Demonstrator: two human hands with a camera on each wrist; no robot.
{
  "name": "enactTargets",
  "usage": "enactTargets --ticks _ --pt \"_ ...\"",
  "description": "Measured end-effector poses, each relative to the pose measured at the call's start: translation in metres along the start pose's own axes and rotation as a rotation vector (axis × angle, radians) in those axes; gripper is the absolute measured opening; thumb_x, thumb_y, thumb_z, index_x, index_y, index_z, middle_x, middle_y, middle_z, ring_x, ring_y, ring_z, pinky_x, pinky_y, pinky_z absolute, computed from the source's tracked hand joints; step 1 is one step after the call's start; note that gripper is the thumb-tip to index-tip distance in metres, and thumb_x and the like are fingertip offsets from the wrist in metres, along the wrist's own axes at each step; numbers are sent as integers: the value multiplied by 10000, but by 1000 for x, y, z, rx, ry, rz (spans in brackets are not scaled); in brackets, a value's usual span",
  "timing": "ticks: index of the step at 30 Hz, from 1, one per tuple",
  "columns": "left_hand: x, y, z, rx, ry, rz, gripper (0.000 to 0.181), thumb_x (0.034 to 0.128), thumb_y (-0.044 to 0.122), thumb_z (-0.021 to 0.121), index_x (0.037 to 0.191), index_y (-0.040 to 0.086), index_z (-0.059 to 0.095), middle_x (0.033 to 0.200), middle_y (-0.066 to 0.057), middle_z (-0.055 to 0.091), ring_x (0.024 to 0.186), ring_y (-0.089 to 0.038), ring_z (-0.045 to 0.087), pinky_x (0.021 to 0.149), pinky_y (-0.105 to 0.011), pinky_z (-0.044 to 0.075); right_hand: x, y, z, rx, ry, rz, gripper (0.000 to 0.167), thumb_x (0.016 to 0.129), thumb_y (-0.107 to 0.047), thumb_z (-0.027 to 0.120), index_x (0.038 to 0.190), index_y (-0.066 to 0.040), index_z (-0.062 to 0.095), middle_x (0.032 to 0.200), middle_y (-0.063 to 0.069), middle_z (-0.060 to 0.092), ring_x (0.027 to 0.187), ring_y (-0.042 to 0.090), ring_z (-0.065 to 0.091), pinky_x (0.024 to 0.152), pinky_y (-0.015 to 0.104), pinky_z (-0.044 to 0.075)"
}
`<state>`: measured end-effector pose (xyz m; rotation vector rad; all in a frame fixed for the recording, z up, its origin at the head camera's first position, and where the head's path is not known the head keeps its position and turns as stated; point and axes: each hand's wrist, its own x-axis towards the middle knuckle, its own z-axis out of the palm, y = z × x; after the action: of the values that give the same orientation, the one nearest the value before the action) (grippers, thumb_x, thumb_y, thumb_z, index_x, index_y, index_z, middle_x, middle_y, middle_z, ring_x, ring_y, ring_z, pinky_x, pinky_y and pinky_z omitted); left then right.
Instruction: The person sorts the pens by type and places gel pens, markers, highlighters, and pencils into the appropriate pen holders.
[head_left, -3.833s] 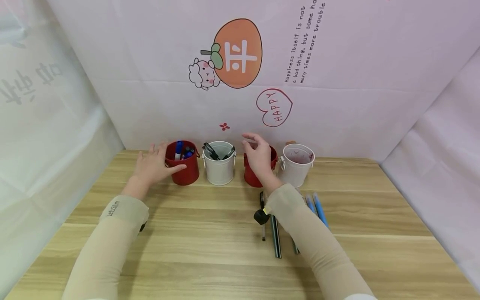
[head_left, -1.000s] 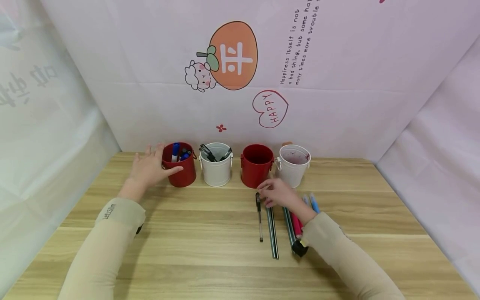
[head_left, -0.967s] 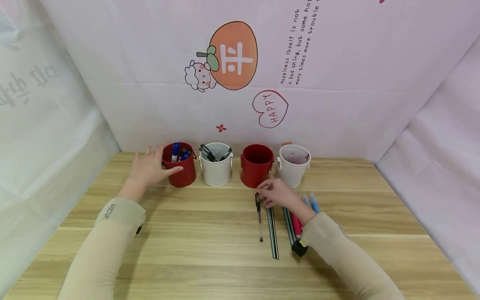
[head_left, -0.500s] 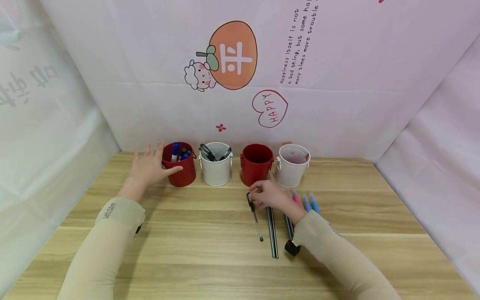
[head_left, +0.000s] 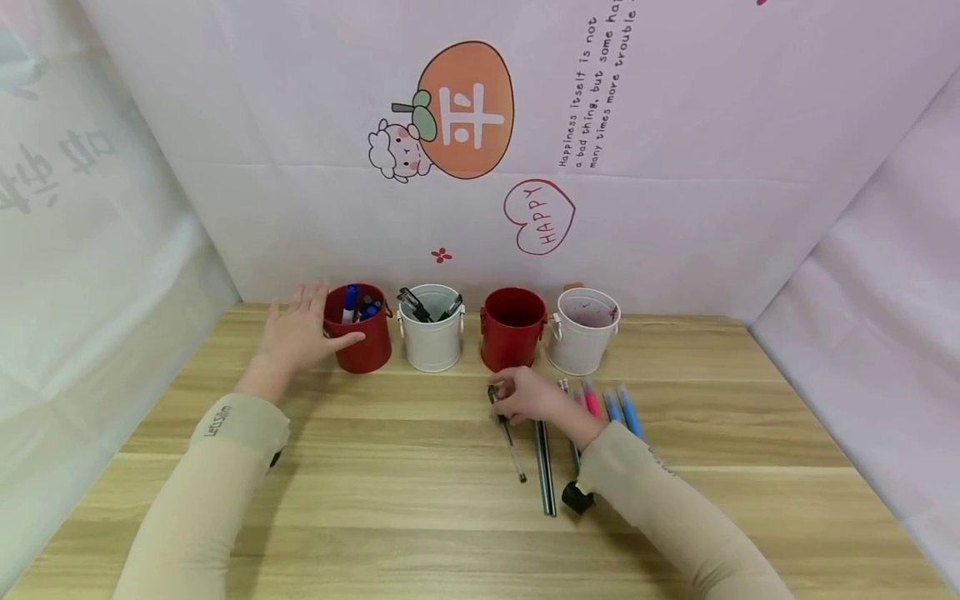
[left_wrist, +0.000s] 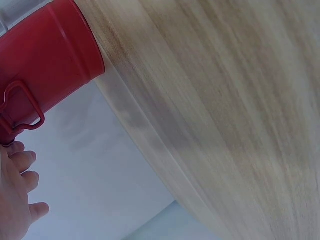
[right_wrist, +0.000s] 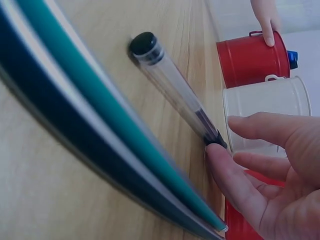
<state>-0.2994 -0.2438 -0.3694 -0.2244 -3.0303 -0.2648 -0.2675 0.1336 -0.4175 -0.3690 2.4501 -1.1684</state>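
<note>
My left hand (head_left: 294, 335) rests with spread fingers against the left side of the leftmost red bucket (head_left: 365, 350), which holds blue-capped markers (head_left: 350, 302). In the left wrist view several fingertips show beside that bucket's handle. My right hand (head_left: 531, 393) is low over the table before the second red bucket (head_left: 512, 346). Its bent fingers hold the capped upper part of a clear-barrelled black pen (head_left: 514, 454), whose lower end lies on the wood. In the right wrist view a fingertip touches the black grip of the pen (right_wrist: 177, 90); the cap is hidden.
A white bucket (head_left: 432, 346) with black pens and another white bucket (head_left: 581, 342) stand in the row. Two dark green pencils (head_left: 545, 479) lie right of the pen. Pink markers (head_left: 592, 400) and blue markers (head_left: 630, 411) lie farther right, partly behind the right forearm.
My right hand has come down from above the second red bucket and shifted left over the pen. The pen's capped end has swung left; its other end stays put. The left hand stays in place.
</note>
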Motion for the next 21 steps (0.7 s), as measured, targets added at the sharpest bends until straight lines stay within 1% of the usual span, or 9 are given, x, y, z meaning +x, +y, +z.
enactTargets --ticks 6,12,17,21 --pt "0 1 -1 -1 0 0 1140 907 754 535 1612 -48 137 1661 -284 139 1535 -472 31 1176 -703 -34 1 -7 3 -53 -18 2 578 849 46 795 1384 63 577 993 115 598 694 182 690 654 320 625" --pt "0 -1 -1 -1 9 2 1150 898 766 537 1614 -41 138 1661 -281 149 1531 -483 46 1170 -715 -24 3 -8 5 -63 -23 14 618 834 72 800 1404 69 564 1018 121 595 716 181 687 666 314 625" --pt "0 -2 0 -3 8 3 1153 896 775 529 1614 -40 143 1661 -280 148 1529 -486 44 1166 -718 -31 3 -9 5 -65 -26 17 609 833 79 796 1397 83 567 1019 120 585 708 179 683 665 312 625" --pt "0 -1 -1 -15 9 -1 1143 898 763 543 1613 -38 151 1663 -278 145 1530 -483 47 1167 -719 -28 4 -9 6 -52 -26 13 567 825 99 788 1357 80 593 994 121 569 694 179 671 654 318 626"
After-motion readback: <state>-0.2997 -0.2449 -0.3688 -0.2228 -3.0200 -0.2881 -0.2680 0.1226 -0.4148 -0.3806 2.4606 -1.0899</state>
